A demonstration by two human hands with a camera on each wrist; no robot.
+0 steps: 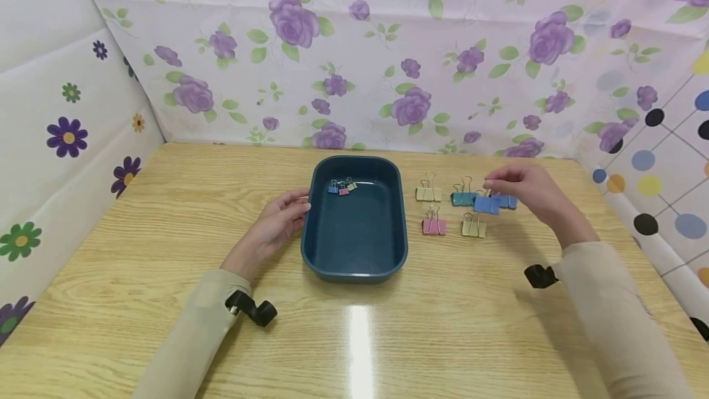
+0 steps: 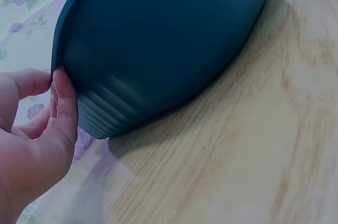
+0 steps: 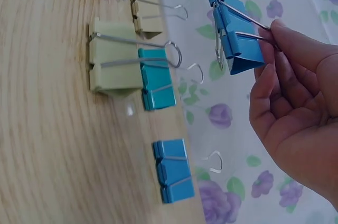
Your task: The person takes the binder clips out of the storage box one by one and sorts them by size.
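My right hand [image 1: 526,193] pinches a blue binder clip [image 1: 486,205] by a wire handle, holding it above the table; its metal loops show in the right wrist view. Under and beside it lie another blue binder clip [image 1: 508,201] and a teal binder clip [image 1: 463,199]. With thumb and fingers, my left hand [image 1: 276,225] holds the left rim of a dark teal rectangular bin [image 1: 354,277], as the left wrist view also shows. Inside the bin, near its far left corner, sit three small binder clips: blue [image 1: 333,189], pink [image 1: 344,191] and pale yellow [image 1: 352,186].
Right of the bin on the wooden table [image 1: 232,350] are a pale yellow clip [image 1: 429,194], a pink clip [image 1: 434,227] and another pale yellow clip [image 1: 474,229]. A flowered sheet [image 1: 354,72] hangs along the table's far edge, with patterned sheets at both sides.
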